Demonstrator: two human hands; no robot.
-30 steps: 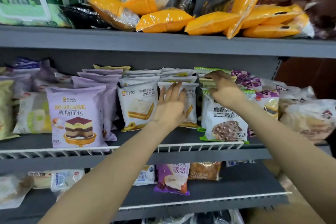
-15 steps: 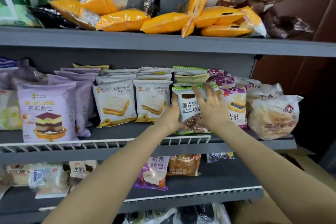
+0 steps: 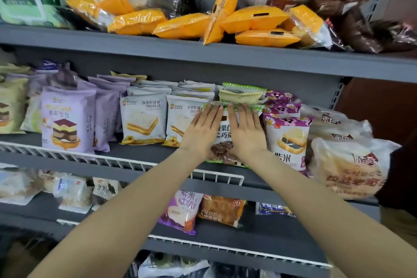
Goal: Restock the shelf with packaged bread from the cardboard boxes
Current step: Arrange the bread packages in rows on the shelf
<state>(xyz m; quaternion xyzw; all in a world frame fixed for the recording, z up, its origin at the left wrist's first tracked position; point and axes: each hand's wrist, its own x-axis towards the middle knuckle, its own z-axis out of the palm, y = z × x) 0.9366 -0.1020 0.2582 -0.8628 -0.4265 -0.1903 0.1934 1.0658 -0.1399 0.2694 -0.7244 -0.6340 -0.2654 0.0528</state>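
One head-worn view faces the shelf (image 3: 203,52) straight on from close range, about level with the middle tier and tilted slightly down. Both forearms stretch from the bottom edge into the centre. The top tier fills the upper frame; lower tiers show beneath.

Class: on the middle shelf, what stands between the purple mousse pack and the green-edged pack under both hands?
Head view: two white sandwich-bread packs stand there.
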